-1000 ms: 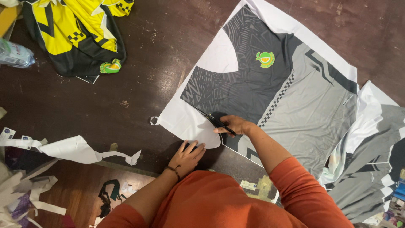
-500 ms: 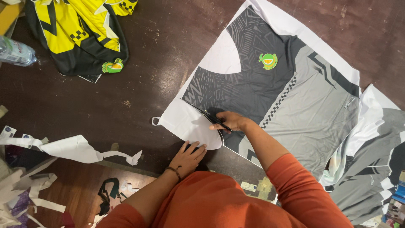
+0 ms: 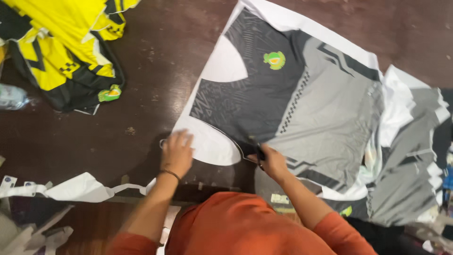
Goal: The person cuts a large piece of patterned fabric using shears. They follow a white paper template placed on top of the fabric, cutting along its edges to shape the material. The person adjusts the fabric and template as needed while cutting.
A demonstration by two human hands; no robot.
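A white sheet of fabric [image 3: 222, 141], printed with a black and grey jersey panel [image 3: 283, 104] bearing a small green and yellow badge [image 3: 274, 60], lies spread on the dark wooden table [image 3: 141, 104]. My left hand [image 3: 177, 152] lies flat with fingers apart on the sheet's near left corner. My right hand [image 3: 272, 163] is closed around black scissors [image 3: 252, 150], whose blades sit at the curved armhole edge of the print, near the table's front edge. Both sleeves are orange.
Yellow and black jersey pieces [image 3: 66, 52] are piled at the far left, beside a clear plastic bottle [image 3: 12, 97]. White fabric offcuts [image 3: 71, 189] hang over the front edge. More grey printed fabric [image 3: 410, 160] lies at the right.
My left hand has slid forward and left onto the sheet's corner. My right hand with the scissors has stayed at the armhole curve, shifted slightly. The camera view has shifted.
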